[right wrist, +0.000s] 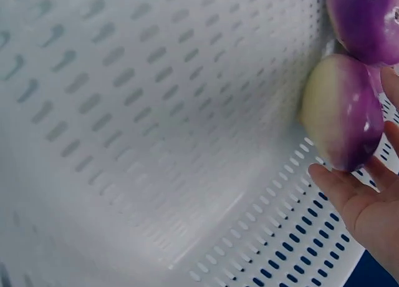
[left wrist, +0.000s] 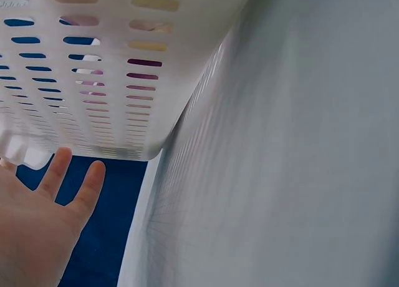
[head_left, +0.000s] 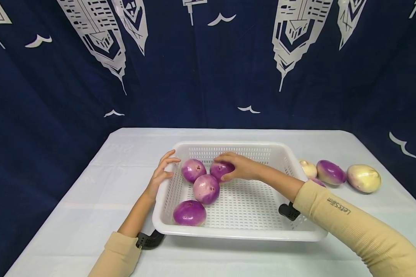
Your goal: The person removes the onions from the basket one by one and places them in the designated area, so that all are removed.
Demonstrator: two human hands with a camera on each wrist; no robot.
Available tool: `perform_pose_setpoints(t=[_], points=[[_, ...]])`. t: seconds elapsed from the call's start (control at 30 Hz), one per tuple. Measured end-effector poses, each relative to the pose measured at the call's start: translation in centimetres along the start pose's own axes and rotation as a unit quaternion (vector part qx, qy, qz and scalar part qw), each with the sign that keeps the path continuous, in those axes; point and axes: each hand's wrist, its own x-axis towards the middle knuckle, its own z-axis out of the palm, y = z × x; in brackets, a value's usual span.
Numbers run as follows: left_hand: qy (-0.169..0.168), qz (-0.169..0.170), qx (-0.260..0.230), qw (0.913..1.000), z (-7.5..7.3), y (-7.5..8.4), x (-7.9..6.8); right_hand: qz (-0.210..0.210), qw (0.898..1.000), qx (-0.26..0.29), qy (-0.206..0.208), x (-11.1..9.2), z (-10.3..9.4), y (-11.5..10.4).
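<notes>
A white perforated plastic basket (head_left: 235, 232) stands on the table, with several glossy purple-and-cream turnips in its left half. My right hand (head_left: 242, 166) reaches into it and grips the turnip (head_left: 221, 170) at the back, fingers over the top and thumb on the near side. That turnip (right wrist: 343, 112) shows its cream half in the right wrist view. Close beside it lie a turnip (head_left: 193, 170) to the left and a paler one (head_left: 206, 189) in front. Another turnip (head_left: 190, 213) lies in the front left corner. At the basket's left rim is my left hand (head_left: 157, 177), fingers spread, holding nothing.
Outside the basket on the right lie more turnips: a purple one (head_left: 331, 172), a large cream one (head_left: 364, 178) and others partly hidden by the basket wall and right arm. A dark blue patterned cloth (head_left: 208, 77) hangs behind the white-covered table (head_left: 100, 184).
</notes>
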Motion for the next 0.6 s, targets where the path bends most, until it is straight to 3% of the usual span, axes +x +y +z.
perform_pose_setpoints(t=[0.23,0.47,0.6], points=[[-0.001,0.002,-0.008,1.0,-0.02,-0.05,0.0,-0.012,0.999,-0.048,-0.015,-0.08,0.32,-0.14],[-0.002,-0.001,-0.01,0.9999,0.05,-0.09,-0.01,-0.052,0.991,-0.127,0.0,-0.11,0.33,-0.05],[-0.002,0.001,-0.01,0.9999,-0.03,-0.07,0.0,-0.053,0.989,-0.14,0.003,0.03,0.33,0.04]])
